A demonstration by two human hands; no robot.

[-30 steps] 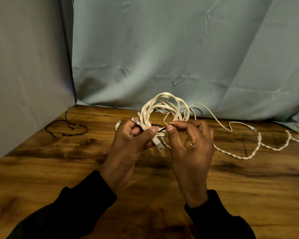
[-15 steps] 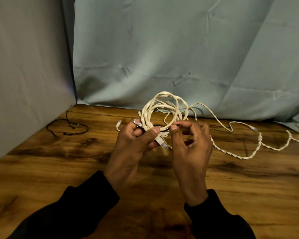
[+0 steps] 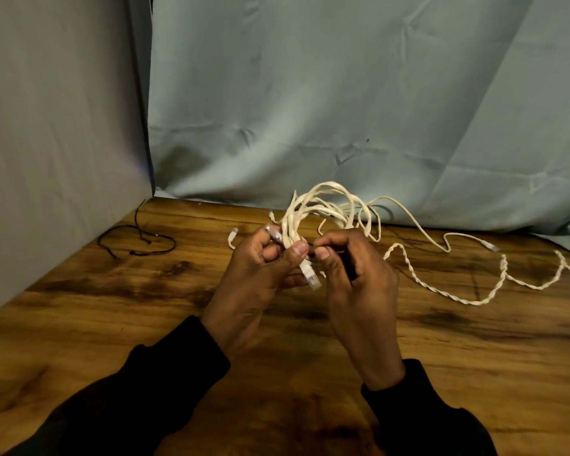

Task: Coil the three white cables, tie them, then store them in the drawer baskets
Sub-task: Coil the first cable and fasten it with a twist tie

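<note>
My left hand grips a coiled white cable held upright above the wooden table; the thumb presses the bundle, and a clear plug hangs below it. My right hand pinches a thin black tie right beside the bundle. A second white cable runs loose from the coil toward the right. A twisted white cable lies on the table at the right. No drawer or basket is in view.
Black ties lie at the table's far left by the grey cloth wall. A blue-grey cloth backdrop hangs behind the table. A small white plug end rests left of my hands.
Both hands have stayed close together at the coil. My right fingers have curled tighter and shifted slightly with the black tie; the coil has barely moved.
</note>
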